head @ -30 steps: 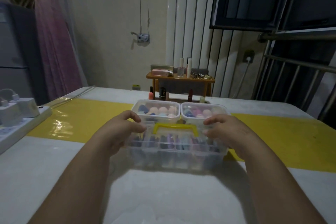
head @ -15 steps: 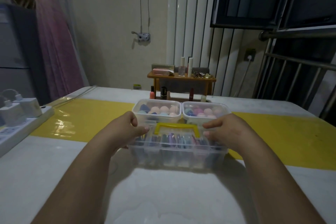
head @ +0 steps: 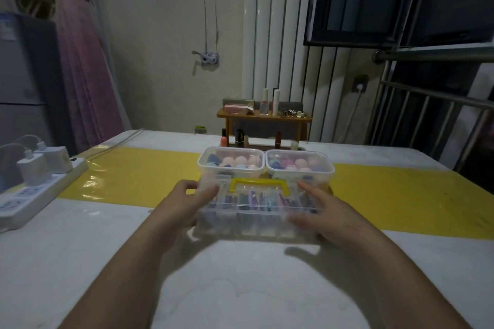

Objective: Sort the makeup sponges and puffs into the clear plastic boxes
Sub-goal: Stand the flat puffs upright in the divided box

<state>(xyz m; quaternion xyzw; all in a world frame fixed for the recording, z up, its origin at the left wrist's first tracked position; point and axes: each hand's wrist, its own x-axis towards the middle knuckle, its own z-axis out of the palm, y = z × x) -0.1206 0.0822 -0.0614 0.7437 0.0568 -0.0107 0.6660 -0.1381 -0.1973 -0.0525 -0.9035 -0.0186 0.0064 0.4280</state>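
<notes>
My left hand (head: 187,201) grips the left end of the yellow-handled case (head: 256,218), thumb on its lid, fingers curled round its side; my right hand (head: 324,211) clamps the right end, fingers spread over the lid. The sponges and puffs (head: 242,161) lie in the two clear boxes (head: 299,177) just behind it on the table (head: 80,248), so I'd best keep the case level and move both ends together, clear of those boxes.

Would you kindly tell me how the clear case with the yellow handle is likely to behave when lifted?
The clear case looks rigid, so it probably keeps its shape. It appears packed with small items, so likely fairly heavy. Its smooth walls may slip in the left hand and right hand; the yellow handle seems safer.
</notes>
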